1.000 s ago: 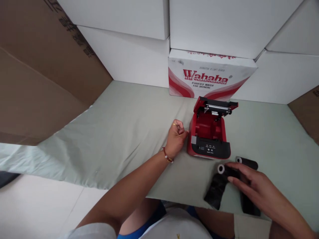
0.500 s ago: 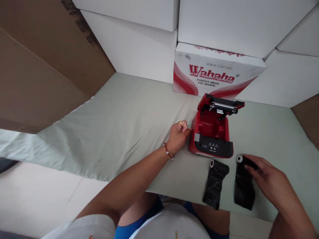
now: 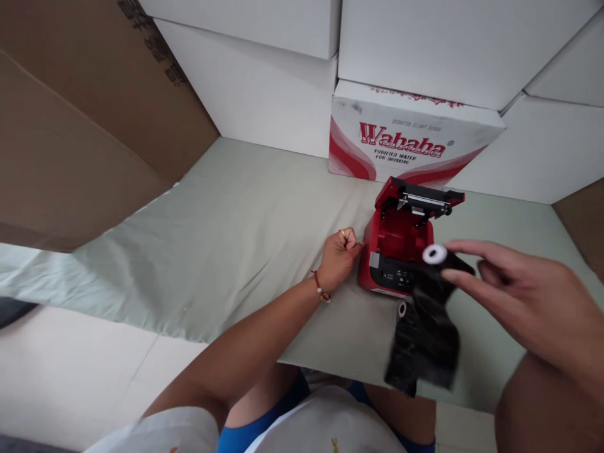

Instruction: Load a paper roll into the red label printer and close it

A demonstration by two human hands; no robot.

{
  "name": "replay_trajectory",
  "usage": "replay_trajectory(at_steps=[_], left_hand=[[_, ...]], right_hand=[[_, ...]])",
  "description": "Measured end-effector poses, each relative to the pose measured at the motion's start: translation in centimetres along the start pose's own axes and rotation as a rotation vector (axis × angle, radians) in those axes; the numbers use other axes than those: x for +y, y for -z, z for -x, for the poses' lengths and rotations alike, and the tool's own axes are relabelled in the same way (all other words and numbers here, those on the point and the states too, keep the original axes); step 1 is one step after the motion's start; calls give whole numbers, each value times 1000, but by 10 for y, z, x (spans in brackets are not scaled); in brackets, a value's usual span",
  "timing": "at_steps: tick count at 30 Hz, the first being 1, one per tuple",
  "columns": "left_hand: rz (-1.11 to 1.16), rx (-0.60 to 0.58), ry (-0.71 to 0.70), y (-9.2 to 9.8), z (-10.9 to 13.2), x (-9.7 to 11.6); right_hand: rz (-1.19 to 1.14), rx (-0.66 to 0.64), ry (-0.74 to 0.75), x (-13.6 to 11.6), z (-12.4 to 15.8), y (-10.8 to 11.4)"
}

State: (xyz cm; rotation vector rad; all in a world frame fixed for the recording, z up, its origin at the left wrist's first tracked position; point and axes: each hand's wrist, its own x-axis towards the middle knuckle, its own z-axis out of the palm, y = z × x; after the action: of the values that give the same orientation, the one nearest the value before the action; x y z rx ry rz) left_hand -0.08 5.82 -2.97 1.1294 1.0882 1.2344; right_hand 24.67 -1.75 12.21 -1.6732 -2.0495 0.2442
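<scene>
A black roll is pinched across its barrel, near the pale core, between the thumb and forefinger of the right hand. It is held over the front right of the red machine, with its loose film hung in front. The roll is judged light, its film thin, slippery and easily creased; it is best gripped by the barrel, not the tail. The left hand is curled, fingers folded in, by the red machine's left wall, seemingly touching it. The lid is raised at the red machine's back. In front, a second roll is laid on the green cloth, partly hidden by the film, which could be snagged there. Behind the red machine, a water carton is set, with white boxes stacked around.
</scene>
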Motion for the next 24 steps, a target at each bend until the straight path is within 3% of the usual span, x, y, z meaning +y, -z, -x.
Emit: replay_trajectory(at_steps=[3, 5, 10, 13, 17, 20, 22, 24], left_hand=[[-42, 40, -52, 0, 7, 4], [-117, 82, -193, 0, 14, 8], [-391, 82, -937, 1, 33, 15], [-538, 80, -1230, -2, 41, 17], [-633, -5, -1272, -6, 49, 18], [-660, -43, -1267, -7, 52, 18], [-687, -49, -1274, -7, 53, 16], [-697, -56, -1285, -7, 55, 14]], right_hand=[[131, -42, 62, -16, -38, -40], [255, -100, 56, -20, -51, -60], [456, -314, -34, -27, -68, -76], [481, -366, -40, -28, -80, -78], [422, -368, -22, -20, -89, -84], [183, -306, 106, -14, -80, -83], [-46, -225, 188, -15, -68, -74], [-243, 3, 147, -15, -58, -62]])
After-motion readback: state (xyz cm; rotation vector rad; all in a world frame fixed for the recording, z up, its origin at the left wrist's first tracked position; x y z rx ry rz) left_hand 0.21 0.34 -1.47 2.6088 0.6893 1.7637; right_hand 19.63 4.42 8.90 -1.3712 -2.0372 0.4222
